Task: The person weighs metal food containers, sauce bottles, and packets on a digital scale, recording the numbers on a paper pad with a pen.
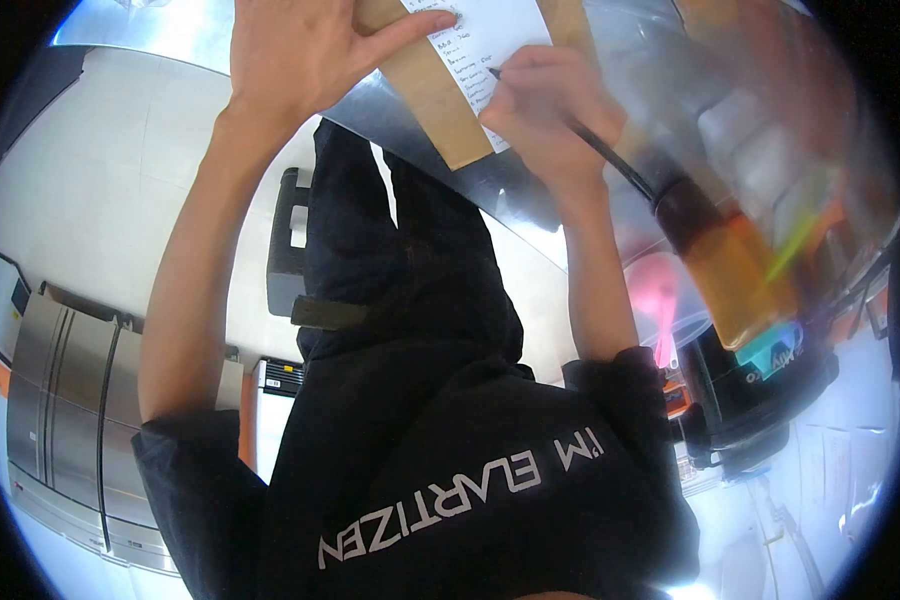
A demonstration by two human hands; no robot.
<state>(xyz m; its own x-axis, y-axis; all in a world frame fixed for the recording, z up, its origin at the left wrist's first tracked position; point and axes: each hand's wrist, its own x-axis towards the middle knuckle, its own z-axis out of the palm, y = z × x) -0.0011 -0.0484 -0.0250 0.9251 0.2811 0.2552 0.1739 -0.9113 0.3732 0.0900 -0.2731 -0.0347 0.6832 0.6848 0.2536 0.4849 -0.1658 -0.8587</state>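
A sheet of white paper [467, 72] with a handwritten list lies on a tan board [457, 140] on the metal table. My left hand [305, 45] rests at its left side, fingers stretched out and partly cut off by the top edge, with the thumb across the paper. Closed around a black pen [494, 73], my right hand [555, 115] holds the tip against the writing. A thin black rod [615, 160] runs from behind this hand to the dark top of an amber bottle [735, 285]; whether it belongs to the pen or the bottle, I cannot tell.
Right of my forearm are a pink item [655, 290], a clear round container [685, 318] and a black bag-like object [760, 400], all blurred. Below the table a dark grey stool-like object [288, 240] stands by my legs. Stainless steel cabinets [75, 410] are at the left.
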